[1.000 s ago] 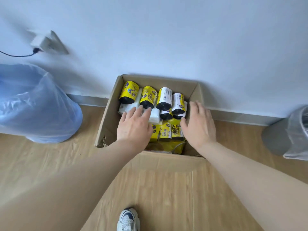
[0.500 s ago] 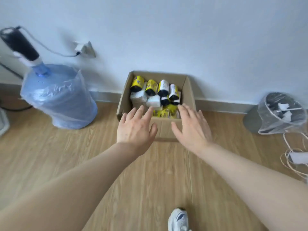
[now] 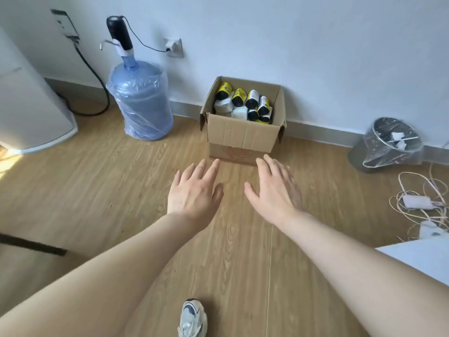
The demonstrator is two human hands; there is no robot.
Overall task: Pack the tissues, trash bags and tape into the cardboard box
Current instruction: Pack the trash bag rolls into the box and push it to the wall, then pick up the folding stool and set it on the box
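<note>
An open cardboard box (image 3: 240,138) stands on the wood floor against the white wall. Inside it lie several yellow and white trash bag rolls (image 3: 251,99) with black ends, on top of white tissue packs (image 3: 239,112). No tape is visible. My left hand (image 3: 194,193) and my right hand (image 3: 274,190) hover palm-down over the floor in front of the box, fingers spread, holding nothing. Both are apart from the box.
A blue water jug (image 3: 141,100) with a pump stands left of the box. A bin (image 3: 388,144) with a clear liner sits at the right, with white cables and chargers (image 3: 418,203) on the floor. A white appliance (image 3: 31,105) is far left; my shoe (image 3: 193,317) is below.
Both hands have pulled out of the box and back toward me. The view has backed away, so the box looks smaller and farther.
</note>
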